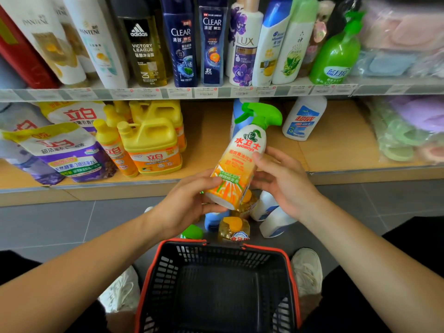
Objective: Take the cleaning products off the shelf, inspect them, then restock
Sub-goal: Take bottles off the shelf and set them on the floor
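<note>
A spray bottle [240,159] with a green trigger head and an orange-and-white label is held up in both hands, in front of the lower shelf [211,140] and above the floor [72,224]. It leans with its nozzle up and to the left. The left hand [189,203] grips the base, fingers curled under it and thumb lying across the front of the label. The right hand [286,183] holds the side of the body, thumb pressed against the label's edge and fingers curved round behind.

On the lower shelf, yellow detergent jugs [151,145] stand to the left beside purple-and-white refill pouches [67,150]. A white bottle [304,118] stands to the right, and a pale blue bottle [236,111] shows just behind the trigger head. The upper shelf [216,92] carries a row of shampoo and body-wash bottles, with a green pump bottle [336,51] toward its right end.

Below the hands, several bottles lie or stand together on the floor: two white ones [271,212], two yellow-capped ones [233,227], a blue one [212,219] and a green cap [192,233]. Nearest the person sits a black shopping basket [286,255] with a red rim, between two white shoes [307,270]
</note>
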Demonstrator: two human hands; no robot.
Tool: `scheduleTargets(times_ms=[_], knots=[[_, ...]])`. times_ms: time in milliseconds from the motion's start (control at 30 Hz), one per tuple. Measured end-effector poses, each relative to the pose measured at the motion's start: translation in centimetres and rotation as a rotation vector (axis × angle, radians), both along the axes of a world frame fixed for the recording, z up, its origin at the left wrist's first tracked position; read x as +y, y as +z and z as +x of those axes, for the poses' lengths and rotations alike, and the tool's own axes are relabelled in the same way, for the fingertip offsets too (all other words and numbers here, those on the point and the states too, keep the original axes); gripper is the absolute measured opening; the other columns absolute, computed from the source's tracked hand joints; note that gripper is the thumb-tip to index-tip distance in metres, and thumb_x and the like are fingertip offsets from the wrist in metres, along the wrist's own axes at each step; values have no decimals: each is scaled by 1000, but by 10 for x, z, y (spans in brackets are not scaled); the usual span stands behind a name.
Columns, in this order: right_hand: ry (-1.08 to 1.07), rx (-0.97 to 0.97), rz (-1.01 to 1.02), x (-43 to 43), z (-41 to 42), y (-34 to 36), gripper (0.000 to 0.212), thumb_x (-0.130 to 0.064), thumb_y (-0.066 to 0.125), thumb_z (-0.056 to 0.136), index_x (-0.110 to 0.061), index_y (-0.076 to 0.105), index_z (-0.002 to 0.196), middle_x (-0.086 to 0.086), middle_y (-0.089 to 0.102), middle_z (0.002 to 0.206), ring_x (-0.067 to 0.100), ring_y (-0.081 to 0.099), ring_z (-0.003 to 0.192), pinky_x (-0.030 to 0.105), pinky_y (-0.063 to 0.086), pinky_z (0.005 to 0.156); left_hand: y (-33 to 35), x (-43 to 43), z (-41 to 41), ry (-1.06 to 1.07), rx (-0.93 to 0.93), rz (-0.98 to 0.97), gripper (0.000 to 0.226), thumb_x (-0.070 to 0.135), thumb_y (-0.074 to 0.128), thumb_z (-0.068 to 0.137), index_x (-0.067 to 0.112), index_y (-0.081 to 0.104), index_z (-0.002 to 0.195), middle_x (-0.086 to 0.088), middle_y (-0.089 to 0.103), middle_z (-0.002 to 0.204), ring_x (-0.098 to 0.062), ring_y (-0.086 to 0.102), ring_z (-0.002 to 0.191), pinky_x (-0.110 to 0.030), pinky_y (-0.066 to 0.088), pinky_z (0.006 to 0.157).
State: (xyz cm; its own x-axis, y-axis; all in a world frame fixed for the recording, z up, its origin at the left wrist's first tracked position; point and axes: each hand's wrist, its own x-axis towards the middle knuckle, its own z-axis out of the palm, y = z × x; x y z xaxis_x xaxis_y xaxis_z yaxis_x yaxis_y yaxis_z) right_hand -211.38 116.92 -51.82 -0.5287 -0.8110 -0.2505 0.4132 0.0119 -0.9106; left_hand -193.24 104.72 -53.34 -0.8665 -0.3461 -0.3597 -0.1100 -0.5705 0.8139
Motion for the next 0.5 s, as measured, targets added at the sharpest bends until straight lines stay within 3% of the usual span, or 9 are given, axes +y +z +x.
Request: scheduleTargets(times_ms=[167, 267, 333, 400, 467, 500], knots=[[-62, 7, 35, -1, 5, -5, 59, -26, 79, 75, -8, 58, 128, 11, 77, 103, 29, 75, 95, 38, 61, 74, -1, 5, 0, 76, -42, -115, 58, 32, 83, 71, 14, 66, 124, -10, 73, 114, -23, 72, 101, -41, 61, 86], [-32, 120, 100, 1, 6, -4, 42, -21, 75, 87, -8, 62, 125, 11, 77, 105, 28, 75, 95, 37, 62, 75, -1, 5, 0, 143, -34, -181, 61, 20, 82, 71, 16, 63, 129, -7, 73, 114, -22, 73, 98, -35, 61, 75], [-55, 337, 210, 3, 4, -5, 34, -24, 76, 88, -8, 69, 117, 9, 78, 97, 23, 76, 85, 33, 62, 70, -1, 1, 1, 189, -51, -302, 71, 15, 91, 66, 18, 62, 130, -8, 72, 117, -23, 73, 98, -32, 59, 75], [-138, 662, 281, 6, 3, -9, 19, -28, 80, 85, -12, 76, 94, 3, 76, 80, 15, 74, 73, 31, 61, 66, -3, -5, 1, 247, -82, -468, 74, 14, 92, 65, 18, 61, 132, -10, 70, 120, -25, 71, 105, -36, 61, 82], [-185, 998, 198, 8, 5, -10, 13, -26, 84, 80, -17, 75, 81, -7, 71, 74, 5, 68, 71, 19, 55, 67, -4, -10, 3, 272, -98, -659, 73, 11, 92, 67, 19, 61, 133, -6, 69, 121, -23, 69, 108, -37, 61, 85], [-153, 1134, 129, 7, 6, -9, 16, -25, 85, 77, -17, 74, 86, -8, 70, 81, 3, 65, 77, 14, 51, 70, -4, -12, 3, 270, -100, -751, 73, 11, 92, 68, 21, 61, 133, -4, 68, 121, -20, 68, 109, -35, 62, 84]])
